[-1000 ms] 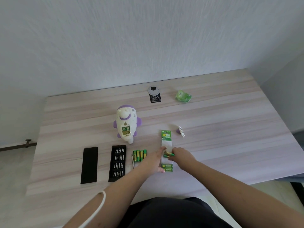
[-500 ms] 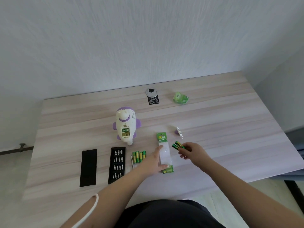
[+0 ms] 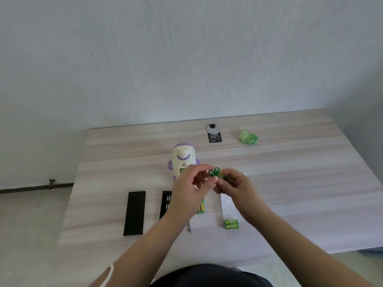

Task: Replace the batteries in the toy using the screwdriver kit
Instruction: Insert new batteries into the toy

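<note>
1. I am looking down at a wooden table (image 3: 290,183). My right hand (image 3: 234,184) is raised above it, fingers curled around a pair of new batteries (image 3: 215,173) with their round green ends pointing up toward me.
2. My left hand (image 3: 191,183) is raised beside it, thumb and fingertips reaching to the ends of that pair; whether they already pinch it I cannot tell.
3. The toy (image 3: 183,160), white and purple, lies just behind my left hand, which partly hides it. The bit case (image 3: 166,204) and its black lid (image 3: 134,213) lie to my left, with the loose batteries (image 3: 201,208) peeking out under my left wrist.
4. Risk, as I judge it: the pair is held in the air, so pulling the two apart could let one drop, roll, and mix with the loose ones.
5. Compared with half a second ago, my left hand has left the battery pack (image 3: 229,212) and both hands have risen together above the table.
</note>
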Demonstrator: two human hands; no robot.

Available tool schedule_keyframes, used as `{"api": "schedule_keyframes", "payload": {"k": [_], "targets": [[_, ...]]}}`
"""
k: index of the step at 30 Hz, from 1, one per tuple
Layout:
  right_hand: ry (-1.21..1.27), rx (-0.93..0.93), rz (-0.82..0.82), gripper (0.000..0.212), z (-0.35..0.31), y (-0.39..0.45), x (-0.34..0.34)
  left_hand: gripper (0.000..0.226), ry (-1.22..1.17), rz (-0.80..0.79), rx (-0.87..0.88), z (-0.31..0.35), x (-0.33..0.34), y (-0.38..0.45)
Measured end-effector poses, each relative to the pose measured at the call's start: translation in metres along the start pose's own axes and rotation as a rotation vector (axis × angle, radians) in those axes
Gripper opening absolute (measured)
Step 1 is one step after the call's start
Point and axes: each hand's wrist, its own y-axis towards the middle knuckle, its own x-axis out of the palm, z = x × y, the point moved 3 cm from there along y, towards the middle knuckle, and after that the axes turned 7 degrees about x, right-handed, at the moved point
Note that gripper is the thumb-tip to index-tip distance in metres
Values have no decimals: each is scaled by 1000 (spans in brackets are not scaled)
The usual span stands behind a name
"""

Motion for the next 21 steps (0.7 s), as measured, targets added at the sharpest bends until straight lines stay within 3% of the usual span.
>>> {"api": "schedule_keyframes", "payload": {"k": [8,21], "targets": [[84,-225,-64,19,-58,-14,58,32,-58,79,159,59,-59,8],[55,-338,-47,14,-78,-29,89,26,127,108,487,79,-95,2]]}}
